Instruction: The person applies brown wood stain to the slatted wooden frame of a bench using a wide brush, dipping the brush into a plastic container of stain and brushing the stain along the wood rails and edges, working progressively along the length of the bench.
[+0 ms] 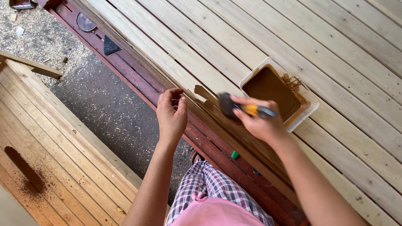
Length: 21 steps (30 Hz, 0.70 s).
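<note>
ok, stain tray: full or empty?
Partly full: brown stain covers the bottom of the white tray, sitting upright on the boards.

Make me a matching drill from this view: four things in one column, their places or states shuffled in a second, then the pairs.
1. paintbrush
2. white tray
3. left hand
4. slatted panel

a. filled with brown stain
b. empty, fingers curled
c. gripped in the right hand
d. lower left, dark blotch on it

Pairs: 1-c, 2-a, 3-b, 4-d

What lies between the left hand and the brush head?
In the head view, only a freshly stained brown strip of plank lies between the left hand and the brush, held by the right hand.
</note>
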{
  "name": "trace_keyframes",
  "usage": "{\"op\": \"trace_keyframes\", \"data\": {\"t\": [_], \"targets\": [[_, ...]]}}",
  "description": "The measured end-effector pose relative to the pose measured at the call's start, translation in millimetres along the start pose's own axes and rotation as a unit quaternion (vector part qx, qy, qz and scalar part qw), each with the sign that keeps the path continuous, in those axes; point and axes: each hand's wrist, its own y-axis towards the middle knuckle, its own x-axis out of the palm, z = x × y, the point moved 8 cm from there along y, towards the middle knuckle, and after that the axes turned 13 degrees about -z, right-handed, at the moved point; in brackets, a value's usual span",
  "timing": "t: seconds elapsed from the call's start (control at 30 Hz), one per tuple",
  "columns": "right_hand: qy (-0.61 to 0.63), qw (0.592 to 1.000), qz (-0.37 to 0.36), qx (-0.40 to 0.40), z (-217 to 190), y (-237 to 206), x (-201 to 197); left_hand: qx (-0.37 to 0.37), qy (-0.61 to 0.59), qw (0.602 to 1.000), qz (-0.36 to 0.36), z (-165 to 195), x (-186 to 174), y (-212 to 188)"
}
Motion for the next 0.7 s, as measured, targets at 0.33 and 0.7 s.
{"op": "trace_keyframes", "data": {"t": [0.33, 0.7], "targets": [[0.026, 0.999, 0.027, -0.013, 3, 44, 24, -0.005, 0.030, 1.000, 0.000, -5, -7, -2], [0.042, 0.994, 0.005, 0.099, 17, -43, -2, 0.015, -0.010, 1.000, 0.004, 9, -1, -1]]}}
